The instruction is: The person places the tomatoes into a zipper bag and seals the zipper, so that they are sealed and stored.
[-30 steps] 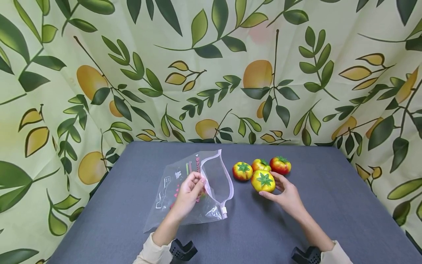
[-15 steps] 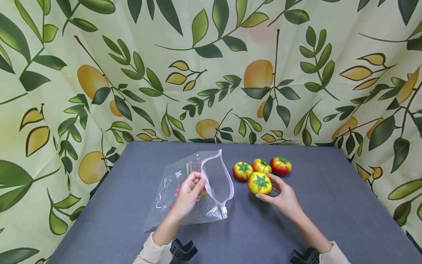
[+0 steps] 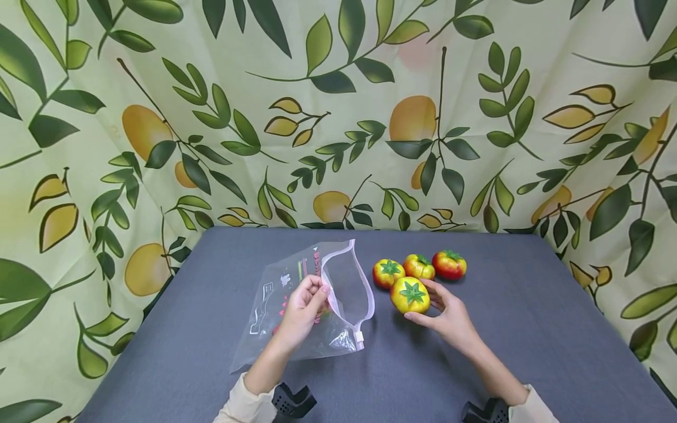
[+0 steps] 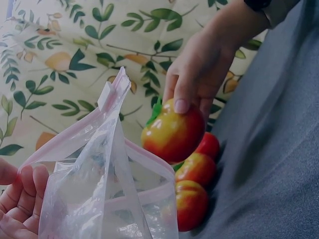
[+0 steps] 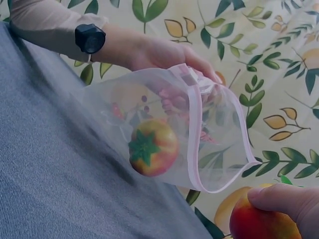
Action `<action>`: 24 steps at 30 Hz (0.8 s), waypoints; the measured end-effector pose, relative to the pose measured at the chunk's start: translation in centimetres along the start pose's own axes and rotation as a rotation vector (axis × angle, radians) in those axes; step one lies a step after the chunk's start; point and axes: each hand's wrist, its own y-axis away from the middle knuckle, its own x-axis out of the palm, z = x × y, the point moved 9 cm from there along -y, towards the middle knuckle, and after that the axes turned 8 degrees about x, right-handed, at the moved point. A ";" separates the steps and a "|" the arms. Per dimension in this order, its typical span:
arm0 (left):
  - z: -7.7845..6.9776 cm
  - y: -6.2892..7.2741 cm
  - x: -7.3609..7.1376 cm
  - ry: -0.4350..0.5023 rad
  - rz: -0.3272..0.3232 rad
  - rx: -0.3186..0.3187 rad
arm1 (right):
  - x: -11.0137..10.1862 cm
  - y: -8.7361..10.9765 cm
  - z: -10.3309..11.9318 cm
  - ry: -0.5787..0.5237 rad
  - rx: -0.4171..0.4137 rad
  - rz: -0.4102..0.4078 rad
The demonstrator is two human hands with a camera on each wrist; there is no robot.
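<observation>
My left hand (image 3: 304,308) pinches the pink rim of a clear zip bag (image 3: 275,294), which has pink and green print and a white slider. The bag's mouth gapes toward the right. Inside it lies a tomato (image 5: 154,147), seen through the plastic in the right wrist view. My right hand (image 3: 449,311) grips a yellow and red tomato (image 3: 409,295) with a green star-shaped top, thumb on one side and fingers on the other. This tomato is held up off the table, a short way right of the bag's mouth.
Behind the held tomato, three more stand on the grey table (image 3: 502,282): a left tomato (image 3: 388,273), a middle tomato (image 3: 419,267) and a redder right tomato (image 3: 449,265). A leaf-and-fruit patterned cloth (image 3: 359,164) hangs at the back and sides.
My right hand has carried its tomato a little to the left and slightly nearer me, toward the bag. The left hand and the bag have stayed in place.
</observation>
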 end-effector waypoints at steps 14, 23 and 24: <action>0.2 0.1 -0.1 -0.006 -0.001 -0.005 | 0.6 0.2 1.0 -0.023 -0.021 0.025; 0.2 0.0 0.0 -0.009 0.000 0.007 | 1.0 0.2 1.2 -0.032 -0.003 0.032; 0.2 0.0 0.0 -0.009 0.001 0.009 | 1.1 0.3 1.3 -0.035 0.000 0.034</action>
